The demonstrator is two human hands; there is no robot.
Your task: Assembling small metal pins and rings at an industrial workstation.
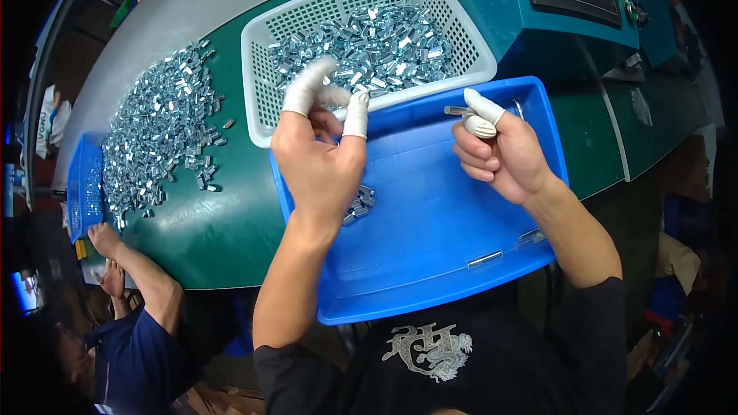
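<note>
My left hand [319, 165], with white finger cots on the thumb and fingertips, hovers over the near rim of a white basket [257, 69]. Its thumb and fingers are apart, slightly blurred, with nothing seen between them. Small shiny hex-shaped metal pieces [384, 42] fill much of the basket. My right hand [503, 146], also with white cots on the thumb and index finger, pinches a thin metal rod [459, 111] above the right side of a blue tray [430, 207]. Its other fingers are curled. Several metal pieces [361, 204] lie in the tray, partly hidden by my left wrist.
Loose metal pins [485, 259] lie along the tray's near side. A large pile of metal pieces [157, 131] covers the green table [238, 238] at left. There another person's hand [105, 240] touches a blue bin [83, 184]. A teal machine [569, 31] stands at back right.
</note>
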